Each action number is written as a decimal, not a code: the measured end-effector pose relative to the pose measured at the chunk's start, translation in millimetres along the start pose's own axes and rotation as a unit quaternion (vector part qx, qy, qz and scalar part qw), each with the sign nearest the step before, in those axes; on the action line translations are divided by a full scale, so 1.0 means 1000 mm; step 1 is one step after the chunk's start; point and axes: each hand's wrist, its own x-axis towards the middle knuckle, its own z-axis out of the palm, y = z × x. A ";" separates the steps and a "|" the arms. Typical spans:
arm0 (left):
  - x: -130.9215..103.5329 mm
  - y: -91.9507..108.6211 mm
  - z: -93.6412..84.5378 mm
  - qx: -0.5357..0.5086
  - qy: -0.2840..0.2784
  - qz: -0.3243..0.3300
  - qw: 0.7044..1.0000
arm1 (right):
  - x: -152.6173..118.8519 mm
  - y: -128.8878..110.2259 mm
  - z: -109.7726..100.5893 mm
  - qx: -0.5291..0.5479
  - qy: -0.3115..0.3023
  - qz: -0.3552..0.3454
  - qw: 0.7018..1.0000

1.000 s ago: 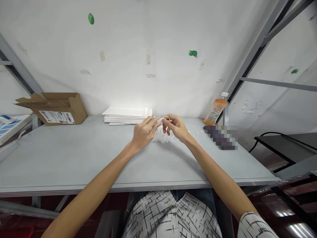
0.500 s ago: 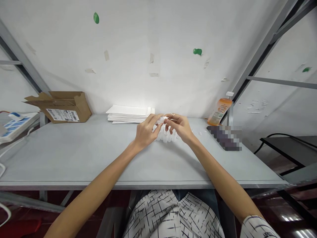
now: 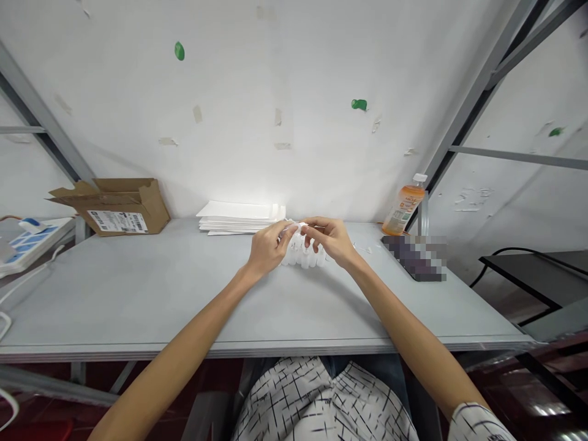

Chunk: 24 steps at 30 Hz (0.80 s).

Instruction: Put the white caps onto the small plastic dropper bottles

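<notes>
My left hand (image 3: 267, 248) is closed, thumb and fingers pinching a small white translucent bottle (image 3: 298, 227) above the table. My right hand (image 3: 334, 240) meets it from the other side, its thumb and forefinger pinched at the bottle's near end. The fingers cover most of this bottle, so its exact shape and any cap are hard to make out. Just below and behind the fingers, a cluster of similar small white bottles (image 3: 305, 258) stands close together on the grey table (image 3: 174, 294). My hands partly hide them.
A stack of flat white cartons (image 3: 239, 219) lies against the wall. An open cardboard box (image 3: 120, 208) and a power strip (image 3: 34, 245) are at left. On the right stand an orange drink bottle (image 3: 404, 207) and a blurred dark flat object (image 3: 411, 257). Small white bits (image 3: 367, 250) lie nearby.
My hands have drawn closer together around the small bottle, and less of it shows between the fingers. The whole view has shifted slightly, with the scene sitting lower.
</notes>
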 end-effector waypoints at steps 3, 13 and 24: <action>0.002 0.001 -0.004 -0.006 -0.011 -0.015 1.000 | -0.001 0.000 0.000 0.001 -0.014 -0.011 1.000; -0.002 0.001 0.002 0.044 0.062 0.108 0.991 | -0.002 -0.006 -0.002 -0.008 0.021 -0.007 1.000; 0.002 0.011 -0.008 -0.047 -0.002 -0.014 0.999 | -0.003 -0.006 -0.003 -0.010 -0.014 0.001 1.000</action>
